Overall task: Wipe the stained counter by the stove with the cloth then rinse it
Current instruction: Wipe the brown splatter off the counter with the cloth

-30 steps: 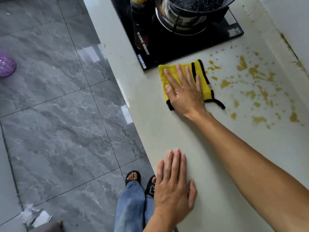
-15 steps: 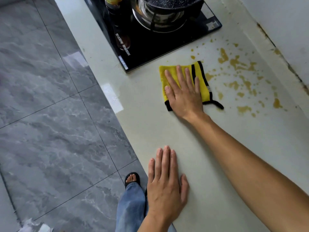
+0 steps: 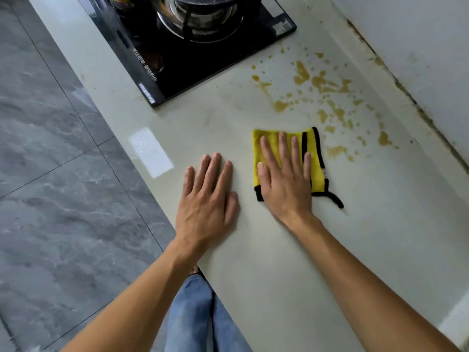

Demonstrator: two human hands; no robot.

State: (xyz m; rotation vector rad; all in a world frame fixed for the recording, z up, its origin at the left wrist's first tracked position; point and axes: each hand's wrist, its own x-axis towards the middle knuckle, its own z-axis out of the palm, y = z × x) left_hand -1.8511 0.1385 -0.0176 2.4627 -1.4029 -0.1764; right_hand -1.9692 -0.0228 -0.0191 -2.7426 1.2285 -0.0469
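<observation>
Counter (image 3: 253, 250) carries brown stains (image 3: 327, 102) up and right of the cloth (image 3: 316, 158), toward the wall beside the stove (image 3: 203, 59). Right hand (image 3: 286, 179), the nearer, presses the cloth with flat spread fingers; left hand (image 3: 208, 199) rests flat, holding nothing.

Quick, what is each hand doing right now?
Left hand: open, flat on the counter, holding nothing.
Right hand: open, fingers straight, pressing the yellow cloth onto the counter.

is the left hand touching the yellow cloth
Apart. The head view shows the left hand flat on bare counter, with a strip of counter between its thumb and the cloth.
</observation>
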